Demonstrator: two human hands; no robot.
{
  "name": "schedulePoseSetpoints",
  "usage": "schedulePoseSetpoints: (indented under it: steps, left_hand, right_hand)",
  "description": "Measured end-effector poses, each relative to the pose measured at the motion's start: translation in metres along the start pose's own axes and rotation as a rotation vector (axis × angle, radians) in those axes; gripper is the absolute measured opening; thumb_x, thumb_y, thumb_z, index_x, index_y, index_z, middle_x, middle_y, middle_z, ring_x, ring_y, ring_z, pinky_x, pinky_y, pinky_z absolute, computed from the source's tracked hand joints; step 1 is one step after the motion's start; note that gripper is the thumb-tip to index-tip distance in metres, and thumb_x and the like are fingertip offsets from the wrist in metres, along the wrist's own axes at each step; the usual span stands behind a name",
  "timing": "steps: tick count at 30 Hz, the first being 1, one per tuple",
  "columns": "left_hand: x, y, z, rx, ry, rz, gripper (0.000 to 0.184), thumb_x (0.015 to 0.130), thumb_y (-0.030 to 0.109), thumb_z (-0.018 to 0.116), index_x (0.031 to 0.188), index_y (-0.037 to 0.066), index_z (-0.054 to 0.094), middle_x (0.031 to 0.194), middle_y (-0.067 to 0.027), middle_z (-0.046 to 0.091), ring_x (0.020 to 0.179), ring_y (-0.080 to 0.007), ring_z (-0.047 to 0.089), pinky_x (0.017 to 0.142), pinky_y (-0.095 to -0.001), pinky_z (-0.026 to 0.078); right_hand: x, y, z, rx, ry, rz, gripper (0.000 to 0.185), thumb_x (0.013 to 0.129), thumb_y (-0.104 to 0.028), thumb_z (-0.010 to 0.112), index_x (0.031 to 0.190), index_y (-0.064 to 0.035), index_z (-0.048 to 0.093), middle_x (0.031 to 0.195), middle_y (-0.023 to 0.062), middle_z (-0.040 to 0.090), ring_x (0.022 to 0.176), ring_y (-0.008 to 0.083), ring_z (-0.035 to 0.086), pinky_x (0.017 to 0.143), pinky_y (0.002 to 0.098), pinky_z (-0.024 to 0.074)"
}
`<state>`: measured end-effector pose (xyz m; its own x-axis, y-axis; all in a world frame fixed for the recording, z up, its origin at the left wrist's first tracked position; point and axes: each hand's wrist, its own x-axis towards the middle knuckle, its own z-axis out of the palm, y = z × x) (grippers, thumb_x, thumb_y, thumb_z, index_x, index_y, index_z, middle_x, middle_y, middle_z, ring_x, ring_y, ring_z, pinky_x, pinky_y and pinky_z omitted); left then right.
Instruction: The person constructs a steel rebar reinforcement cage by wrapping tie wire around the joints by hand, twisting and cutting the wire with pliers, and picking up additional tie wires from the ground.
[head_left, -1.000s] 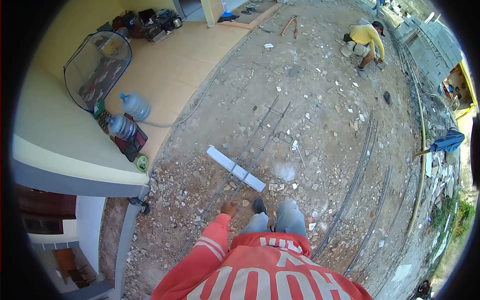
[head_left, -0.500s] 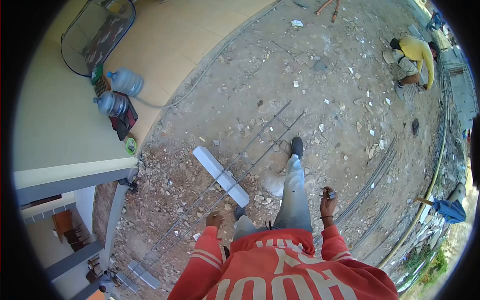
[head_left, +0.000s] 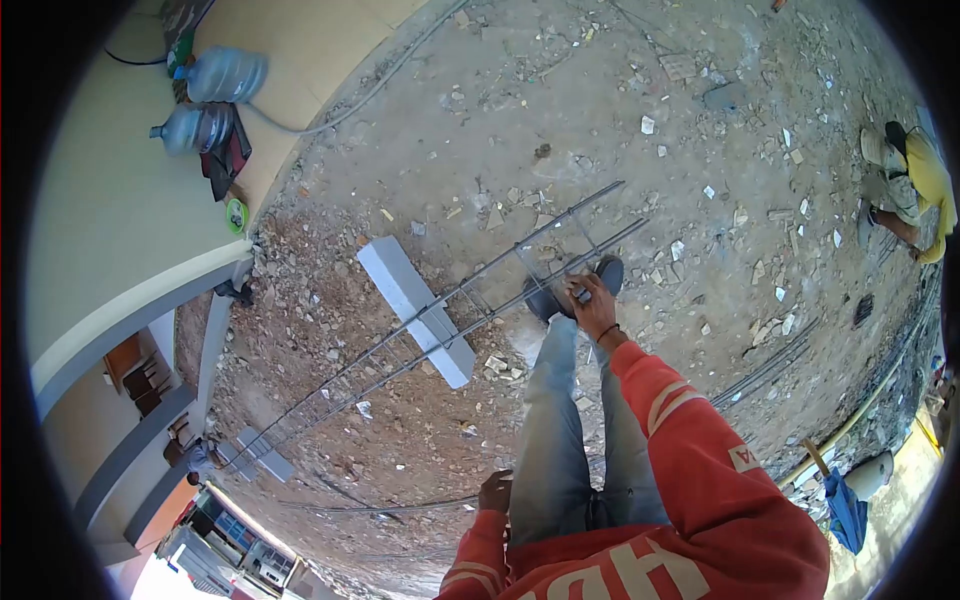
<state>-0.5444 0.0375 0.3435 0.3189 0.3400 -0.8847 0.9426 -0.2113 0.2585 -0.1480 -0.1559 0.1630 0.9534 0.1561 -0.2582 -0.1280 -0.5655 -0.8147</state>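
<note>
My right hand [head_left: 593, 306] reaches forward over my shoes, its fingers closed on a small grey, block-like piece [head_left: 583, 295] whose kind I cannot make out. Just beyond it runs a ladder-like rebar frame [head_left: 487, 316], long steel bars joined by cross ties. That frame rests across a long light-grey block [head_left: 400, 280]. Whether my right hand touches the nearest bar, I cannot tell. My left hand [head_left: 496, 491] hangs beside my left thigh, fingers loosely curled and partly hidden, with nothing visible in it.
Rubble covers the ground. More grey blocks [head_left: 264, 455] support the frame's far end, near another person [head_left: 205, 457]. Loose rebars [head_left: 765, 365] lie at right. A person in a yellow shirt [head_left: 930, 185] crouches at far right. Water jugs [head_left: 228, 76] stand on the tiled floor.
My right hand has moved forward and left, from beside my hip to near the rebar frame, still holding the grey piece. My feet are now together, and the view has shifted.
</note>
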Motion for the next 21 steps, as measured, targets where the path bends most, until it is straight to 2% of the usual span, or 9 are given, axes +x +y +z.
schedulePoseSetpoints:
  steps: [2, 4, 5, 7, 11, 14, 16, 20, 21]
  left_hand:
    - [0.011, 0.014, 0.003, -0.094, -0.033, 0.002, 0.031, 0.084, 0.018, 0.065, 0.114, 0.011, 0.069, 0.082, -0.0140, 0.073, 0.077, -0.0223, 0.071, 0.067, -0.0345, 0.055]
    - [0.021, 0.020, 0.011, -0.286, 0.018, -0.242, 0.030, 0.084, 0.017, 0.064, 0.112, 0.009, 0.070, 0.079, -0.0150, 0.072, 0.070, -0.0194, 0.069, 0.063, -0.0348, 0.054]
    - [0.024, 0.025, 0.016, -0.300, -0.002, -0.237, 0.030, 0.084, 0.017, 0.064, 0.112, 0.009, 0.070, 0.079, -0.0150, 0.072, 0.070, -0.0194, 0.069, 0.063, -0.0348, 0.054]
    - [0.020, 0.028, 0.025, -0.022, 0.092, -0.176, 0.028, 0.083, 0.015, 0.063, 0.109, 0.006, 0.071, 0.075, -0.0153, 0.071, 0.063, -0.0172, 0.066, 0.059, -0.0344, 0.053]
    - [0.010, 0.030, 0.058, 0.022, 0.039, -0.231, 0.028, 0.083, 0.015, 0.063, 0.108, 0.006, 0.071, 0.075, -0.0155, 0.071, 0.062, -0.0173, 0.066, 0.059, -0.0344, 0.053]
    - [-0.007, 0.058, 0.082, 0.065, 0.013, -0.303, 0.027, 0.083, 0.015, 0.063, 0.107, 0.006, 0.071, 0.075, -0.0156, 0.071, 0.062, -0.0175, 0.066, 0.059, -0.0344, 0.053]
    - [-0.009, 0.096, 0.098, 0.075, 0.025, -0.354, 0.027, 0.083, 0.015, 0.063, 0.107, 0.005, 0.071, 0.075, -0.0157, 0.071, 0.062, -0.0175, 0.066, 0.058, -0.0344, 0.053]
    - [0.010, 0.209, 0.139, 0.065, 0.088, -0.482, 0.026, 0.083, 0.015, 0.063, 0.106, 0.005, 0.071, 0.074, -0.0158, 0.071, 0.062, -0.0177, 0.066, 0.058, -0.0344, 0.053]
    - [0.016, 0.235, 0.150, 0.069, 0.105, -0.509, 0.026, 0.083, 0.015, 0.063, 0.105, 0.005, 0.071, 0.074, -0.0159, 0.071, 0.062, -0.0178, 0.066, 0.058, -0.0344, 0.053]
  right_hand:
    - [0.017, 0.004, 0.019, -0.028, -0.023, 0.065, 0.019, 0.084, -0.017, 0.069, 0.103, -0.0176, 0.067, 0.096, 0.0130, 0.063, 0.088, 0.0373, 0.063, 0.076, 0.0435, 0.0531]
    - [0.030, 0.026, 0.036, -0.080, -0.074, 0.037, 0.024, 0.080, -0.017, 0.069, 0.104, -0.0182, 0.066, 0.097, 0.0120, 0.064, 0.094, 0.0353, 0.063, 0.080, 0.0437, 0.0535]
    - [0.036, 0.034, 0.039, -0.104, -0.071, 0.033, 0.024, 0.080, -0.017, 0.069, 0.104, -0.0182, 0.066, 0.097, 0.0120, 0.064, 0.094, 0.0353, 0.063, 0.080, 0.0437, 0.0535]
    - [0.045, 0.046, 0.043, -0.235, -0.233, 0.113, 0.031, 0.077, -0.016, 0.068, 0.107, -0.0156, 0.065, 0.099, 0.0119, 0.064, 0.101, 0.0353, 0.061, 0.083, 0.0444, 0.0535]
    - [0.085, 0.081, 0.023, -0.293, -0.366, 0.140, 0.032, 0.075, -0.012, 0.067, 0.106, -0.0061, 0.063, 0.103, 0.0194, 0.064, 0.102, 0.0390, 0.059, 0.087, 0.0473, 0.0510]
    - [0.170, 0.060, -0.059, -0.200, -0.241, 0.161, 0.034, 0.076, -0.012, 0.067, 0.109, -0.0054, 0.062, 0.105, 0.0224, 0.063, 0.103, 0.0392, 0.059, 0.087, 0.0476, 0.0495]
    - [0.239, 0.071, -0.112, -0.220, -0.051, 0.138, 0.041, 0.078, -0.014, 0.068, 0.117, -0.0055, 0.058, 0.105, 0.0223, 0.063, 0.104, 0.0400, 0.059, 0.088, 0.0474, 0.0483]
    - [0.389, 0.183, -0.191, -0.471, 0.093, 0.125, 0.064, 0.074, -0.027, 0.076, 0.128, -0.0063, 0.047, 0.114, 0.0215, 0.059, 0.109, 0.0394, 0.057, 0.092, 0.0472, 0.0469]
    - [0.428, 0.205, -0.208, -0.555, 0.031, 0.218, 0.070, 0.073, -0.030, 0.077, 0.130, -0.0067, 0.045, 0.118, 0.0206, 0.057, 0.113, 0.0389, 0.055, 0.093, 0.0477, 0.0467]
